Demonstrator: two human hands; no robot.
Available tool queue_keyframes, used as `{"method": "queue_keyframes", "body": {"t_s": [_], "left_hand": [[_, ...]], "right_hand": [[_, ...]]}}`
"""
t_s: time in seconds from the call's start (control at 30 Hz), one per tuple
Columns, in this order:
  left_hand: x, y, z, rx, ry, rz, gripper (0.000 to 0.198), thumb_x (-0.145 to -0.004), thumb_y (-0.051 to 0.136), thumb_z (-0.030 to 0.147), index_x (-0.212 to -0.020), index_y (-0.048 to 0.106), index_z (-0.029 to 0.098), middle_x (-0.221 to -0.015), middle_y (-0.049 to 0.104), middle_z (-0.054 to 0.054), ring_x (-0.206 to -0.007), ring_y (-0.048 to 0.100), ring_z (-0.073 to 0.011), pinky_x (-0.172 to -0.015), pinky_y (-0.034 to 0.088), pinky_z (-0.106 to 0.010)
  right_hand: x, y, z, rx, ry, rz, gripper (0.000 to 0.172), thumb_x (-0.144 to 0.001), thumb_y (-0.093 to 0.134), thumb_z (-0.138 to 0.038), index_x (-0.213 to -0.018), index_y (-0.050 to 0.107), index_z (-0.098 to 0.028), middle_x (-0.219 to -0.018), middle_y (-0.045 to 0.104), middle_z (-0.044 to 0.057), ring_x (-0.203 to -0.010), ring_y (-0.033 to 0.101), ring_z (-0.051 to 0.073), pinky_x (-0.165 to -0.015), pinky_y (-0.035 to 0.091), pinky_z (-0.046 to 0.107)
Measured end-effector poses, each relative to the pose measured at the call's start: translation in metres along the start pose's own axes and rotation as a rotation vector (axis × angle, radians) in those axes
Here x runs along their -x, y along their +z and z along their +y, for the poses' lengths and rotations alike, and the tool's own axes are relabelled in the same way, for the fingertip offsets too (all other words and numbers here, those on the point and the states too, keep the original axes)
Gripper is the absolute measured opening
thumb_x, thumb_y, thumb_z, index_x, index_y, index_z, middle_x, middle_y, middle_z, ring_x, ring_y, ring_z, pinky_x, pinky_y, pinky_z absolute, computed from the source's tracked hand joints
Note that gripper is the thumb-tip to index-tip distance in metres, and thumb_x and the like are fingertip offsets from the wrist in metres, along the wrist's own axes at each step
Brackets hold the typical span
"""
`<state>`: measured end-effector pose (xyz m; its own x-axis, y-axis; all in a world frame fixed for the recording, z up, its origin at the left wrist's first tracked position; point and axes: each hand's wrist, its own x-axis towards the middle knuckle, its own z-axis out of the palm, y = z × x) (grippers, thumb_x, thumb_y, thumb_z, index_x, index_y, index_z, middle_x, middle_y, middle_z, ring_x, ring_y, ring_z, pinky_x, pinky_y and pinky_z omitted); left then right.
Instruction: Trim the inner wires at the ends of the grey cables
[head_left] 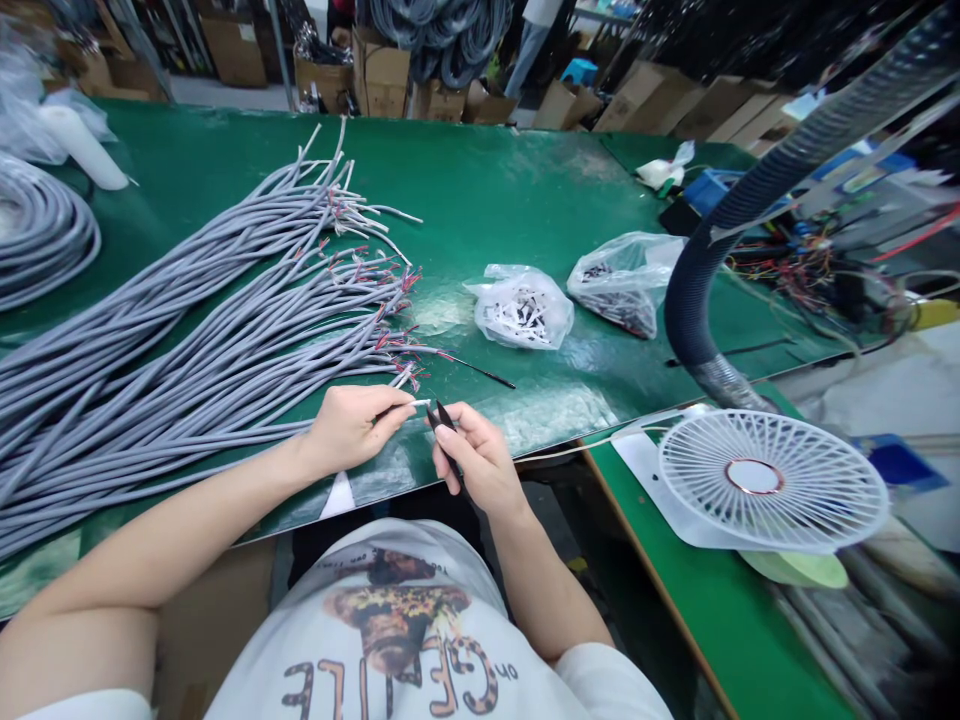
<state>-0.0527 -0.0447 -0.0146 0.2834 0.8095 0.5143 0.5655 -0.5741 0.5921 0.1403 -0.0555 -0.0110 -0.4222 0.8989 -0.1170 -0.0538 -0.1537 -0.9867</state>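
My left hand (360, 428) is closed around the end of a grey cable (281, 432), whose pale tip (420, 403) sticks out past the fingertips. Black thread snips (444, 430) sit in my right hand (474, 455), fingers wrapped round them. The blades point up toward the cable tip and are close to it; whether they touch it I cannot tell. Beside my left hand lies a large bundle of grey cables (225, 325), many with stripped ends showing red and white wires. A thin black rod-like piece (480, 370) extends from one cable end.
Two clear plastic bags of small parts, a nearer bag (523, 310) and a farther bag (619, 285), lie on the green table (480, 215). A coiled cable (45, 230) is at left. A white fan (772, 480) and a dark flexible hose (697, 270) stand at right.
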Motion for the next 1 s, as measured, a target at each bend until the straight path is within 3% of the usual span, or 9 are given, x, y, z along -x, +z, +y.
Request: {"method": "queue_keyframes", "body": {"t_s": [0.53, 1.0], "left_hand": [[0.0008, 0.0012, -0.0044, -0.31, 0.286, 0.101, 0.011, -0.087, 0.057, 0.022, -0.086, 0.066, 0.015, -0.067, 0.071, 0.0, -0.057, 0.064, -0.0102, -0.057, 0.044, -0.022], [0.0012, 0.0029, -0.0042, -0.271, 0.22, 0.077, 0.016, -0.089, 0.054, 0.024, -0.084, 0.067, 0.016, -0.069, 0.072, -0.001, -0.058, 0.065, -0.0104, -0.059, 0.045, -0.021]], "right_hand": [[-0.002, -0.0045, 0.0008, -0.172, 0.136, -0.083, 0.026, -0.082, 0.058, -0.039, -0.091, 0.053, -0.016, -0.044, 0.054, -0.008, -0.025, 0.034, 0.004, -0.028, 0.021, 0.015], [-0.0033, 0.0023, 0.0037, -0.206, 0.108, -0.025, 0.025, -0.081, 0.058, -0.039, -0.089, 0.053, -0.016, -0.042, 0.053, -0.008, -0.024, 0.034, 0.004, -0.028, 0.02, 0.016]]}}
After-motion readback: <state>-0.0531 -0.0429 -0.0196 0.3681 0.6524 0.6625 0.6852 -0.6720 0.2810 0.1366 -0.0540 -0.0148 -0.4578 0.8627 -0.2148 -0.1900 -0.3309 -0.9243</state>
